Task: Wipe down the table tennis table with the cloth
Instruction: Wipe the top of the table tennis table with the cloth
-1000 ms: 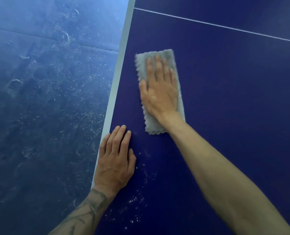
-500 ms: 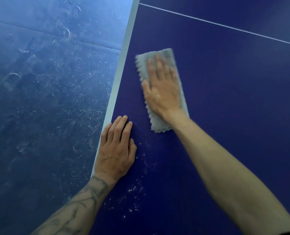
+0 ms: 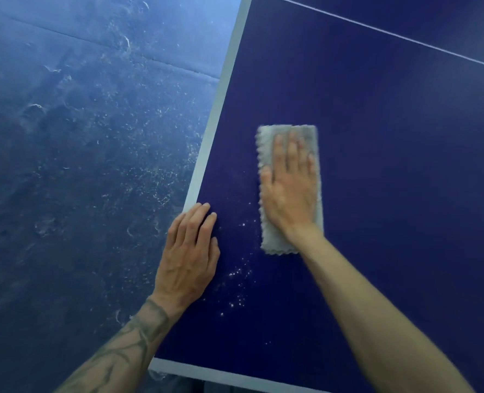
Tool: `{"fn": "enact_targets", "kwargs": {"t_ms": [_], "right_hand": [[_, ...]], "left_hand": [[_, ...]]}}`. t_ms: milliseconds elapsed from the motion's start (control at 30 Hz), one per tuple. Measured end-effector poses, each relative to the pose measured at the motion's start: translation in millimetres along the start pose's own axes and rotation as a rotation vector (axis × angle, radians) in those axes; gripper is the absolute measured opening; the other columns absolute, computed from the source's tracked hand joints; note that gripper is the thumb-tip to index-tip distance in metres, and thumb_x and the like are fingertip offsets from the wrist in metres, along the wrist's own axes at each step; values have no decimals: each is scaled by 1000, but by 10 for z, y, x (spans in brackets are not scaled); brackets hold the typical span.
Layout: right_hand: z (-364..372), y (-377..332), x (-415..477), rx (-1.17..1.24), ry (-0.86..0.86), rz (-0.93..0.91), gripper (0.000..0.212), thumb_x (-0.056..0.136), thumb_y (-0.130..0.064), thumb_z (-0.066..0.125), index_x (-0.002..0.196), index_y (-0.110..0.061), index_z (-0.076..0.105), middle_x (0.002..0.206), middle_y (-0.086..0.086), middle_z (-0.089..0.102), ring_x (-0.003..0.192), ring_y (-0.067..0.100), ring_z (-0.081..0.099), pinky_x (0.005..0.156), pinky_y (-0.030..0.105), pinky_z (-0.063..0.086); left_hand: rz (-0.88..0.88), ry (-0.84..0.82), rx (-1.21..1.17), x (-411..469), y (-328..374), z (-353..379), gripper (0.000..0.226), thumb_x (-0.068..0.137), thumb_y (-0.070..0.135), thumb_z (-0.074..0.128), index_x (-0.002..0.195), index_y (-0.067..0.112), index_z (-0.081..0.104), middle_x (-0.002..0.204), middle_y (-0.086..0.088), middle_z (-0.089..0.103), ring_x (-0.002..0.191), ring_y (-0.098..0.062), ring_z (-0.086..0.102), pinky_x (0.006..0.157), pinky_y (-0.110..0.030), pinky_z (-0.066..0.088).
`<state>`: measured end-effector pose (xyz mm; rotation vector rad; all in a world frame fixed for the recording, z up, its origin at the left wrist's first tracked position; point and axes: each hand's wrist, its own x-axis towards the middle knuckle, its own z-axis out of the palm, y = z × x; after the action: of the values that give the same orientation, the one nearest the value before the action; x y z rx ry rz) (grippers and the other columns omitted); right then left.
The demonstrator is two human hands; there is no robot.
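Note:
A dark blue table tennis table (image 3: 391,143) fills the right of the view, with a white border along its left and near edges. A folded grey cloth (image 3: 308,137) lies flat on it near the left edge. My right hand (image 3: 289,188) presses flat on the cloth with straight fingers. My left hand (image 3: 189,253) rests flat on the table surface at its left edge, fingers straight, holding nothing. White specks of dust (image 3: 236,282) lie on the table between my two hands.
A blue floor (image 3: 79,165) scattered with pale scuffs and debris lies to the left, below the table edge. A thin white centre line (image 3: 405,38) crosses the table at the far right. The near left corner of the table (image 3: 161,364) shows at the bottom.
My right hand has drawn the cloth back toward me across the table. The view has tilted down, so the table's near corner now shows. My left hand stays in place.

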<state>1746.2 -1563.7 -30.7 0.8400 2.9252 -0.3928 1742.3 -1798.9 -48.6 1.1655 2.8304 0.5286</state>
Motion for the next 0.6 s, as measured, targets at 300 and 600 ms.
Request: {"fn": "enact_targets", "kwargs": {"t_ms": [300, 600], "right_hand": [[20, 550, -714, -28, -14, 150, 67, 111, -42, 20, 171, -21, 1, 180, 1, -4, 165, 17, -6, 134, 48, 7], [303, -9, -1179, -16, -48, -131, 68, 111, -38, 31, 171, -18, 8, 179, 4, -1, 166, 20, -3, 134, 49, 11]], "left_hand": [[2, 6, 17, -6, -4, 44, 46, 102, 17, 48, 144, -1, 53, 155, -18, 46, 149, -35, 41, 125, -53, 30], [-1, 1, 1, 0, 4, 8, 45, 100, 14, 48, 142, 0, 54, 155, -18, 46, 148, -35, 40, 126, -52, 28]]}}
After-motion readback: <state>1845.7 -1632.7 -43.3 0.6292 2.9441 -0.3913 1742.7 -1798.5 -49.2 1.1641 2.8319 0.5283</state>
